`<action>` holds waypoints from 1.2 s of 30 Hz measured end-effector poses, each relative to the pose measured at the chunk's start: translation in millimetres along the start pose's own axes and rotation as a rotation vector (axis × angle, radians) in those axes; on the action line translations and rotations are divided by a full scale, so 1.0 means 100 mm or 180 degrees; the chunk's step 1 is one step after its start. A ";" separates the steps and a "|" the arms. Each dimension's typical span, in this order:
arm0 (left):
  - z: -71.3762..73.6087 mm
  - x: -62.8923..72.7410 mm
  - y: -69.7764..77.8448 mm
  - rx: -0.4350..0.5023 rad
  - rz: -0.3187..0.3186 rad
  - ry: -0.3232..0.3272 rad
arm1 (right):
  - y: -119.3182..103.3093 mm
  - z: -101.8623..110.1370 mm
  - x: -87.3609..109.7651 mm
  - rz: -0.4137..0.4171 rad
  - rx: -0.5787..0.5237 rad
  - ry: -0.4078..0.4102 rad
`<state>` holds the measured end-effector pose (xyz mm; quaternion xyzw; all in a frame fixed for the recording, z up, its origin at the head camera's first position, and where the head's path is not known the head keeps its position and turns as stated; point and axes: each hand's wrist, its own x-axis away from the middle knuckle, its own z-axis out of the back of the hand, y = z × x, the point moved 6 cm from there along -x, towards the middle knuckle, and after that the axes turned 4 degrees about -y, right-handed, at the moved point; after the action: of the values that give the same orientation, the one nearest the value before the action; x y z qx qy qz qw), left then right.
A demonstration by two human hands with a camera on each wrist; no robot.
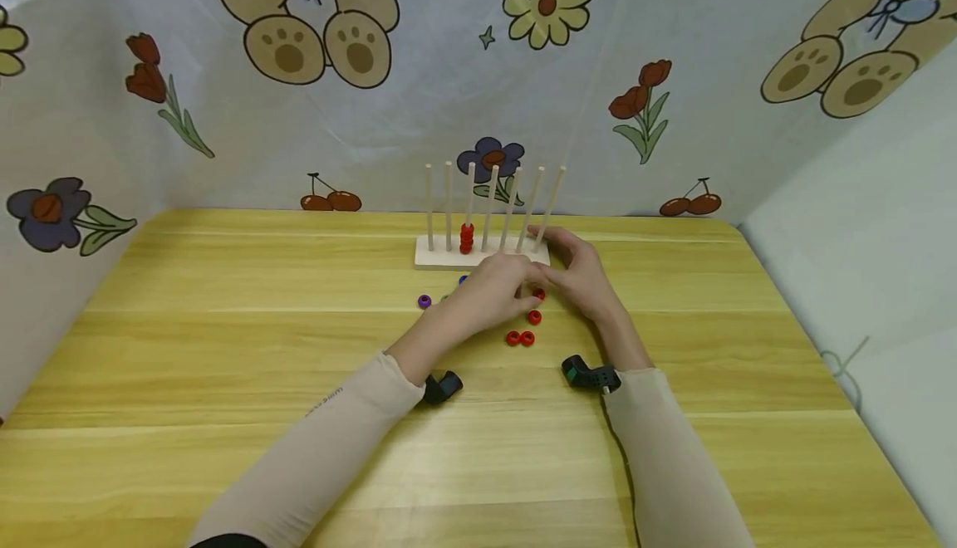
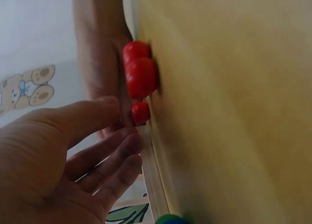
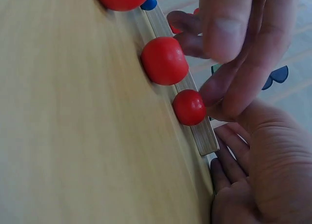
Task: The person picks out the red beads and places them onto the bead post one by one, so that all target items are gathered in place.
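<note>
A wooden peg rack (image 1: 478, 259) stands near the back of the table, with red beads (image 1: 467, 238) stacked on its third rod from the left. My right hand (image 1: 586, 278) holds the rack's right end, thumb at the front and forefinger round behind. In front of the rack, my left hand (image 1: 493, 286) reaches across to the right; its thumb and fingers (image 2: 124, 173) are apart with nothing between them. Just beyond those fingertips lies a red bead (image 2: 140, 112). More red beads (image 1: 534, 316) lie on the table below the hands.
Left of the left wrist are a purple bead (image 1: 424, 301) and a blue bead (image 1: 463, 280), the blue one partly hidden by the hand. A patterned cloth (image 1: 419, 116) hangs behind the table (image 1: 224, 324). Black wrist cameras (image 1: 591, 375) sit at both cuffs.
</note>
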<state>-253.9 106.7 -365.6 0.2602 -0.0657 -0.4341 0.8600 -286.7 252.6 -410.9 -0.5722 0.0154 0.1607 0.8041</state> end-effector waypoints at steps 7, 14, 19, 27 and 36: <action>-0.05 0.01 0.01 -0.0151 -0.0029 -0.0030 | 0.01 0.00 -0.02 0.0031 0.0019 -0.0009; -0.05 0.01 -0.02 -0.0333 0.0126 -0.0129 | 0.01 -0.01 -0.03 -0.0015 0.0066 -0.0010; -0.06 0.00 -0.03 -0.0338 0.0179 -0.0164 | 0.01 0.00 -0.03 -0.0035 0.0053 -0.0014; 0.00 -0.01 -0.02 -0.0349 0.0171 -0.0110 | 0.03 0.02 -0.01 -0.0080 0.0034 0.0011; 0.48 0.11 0.01 0.0303 0.0208 0.0378 | 0.02 0.00 -0.01 -0.0045 0.0095 -0.0005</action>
<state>-263.1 79.6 -325.0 0.3238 -0.0435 -0.3859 0.8628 -288.6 253.1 -412.9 -0.5601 0.0131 0.1554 0.8136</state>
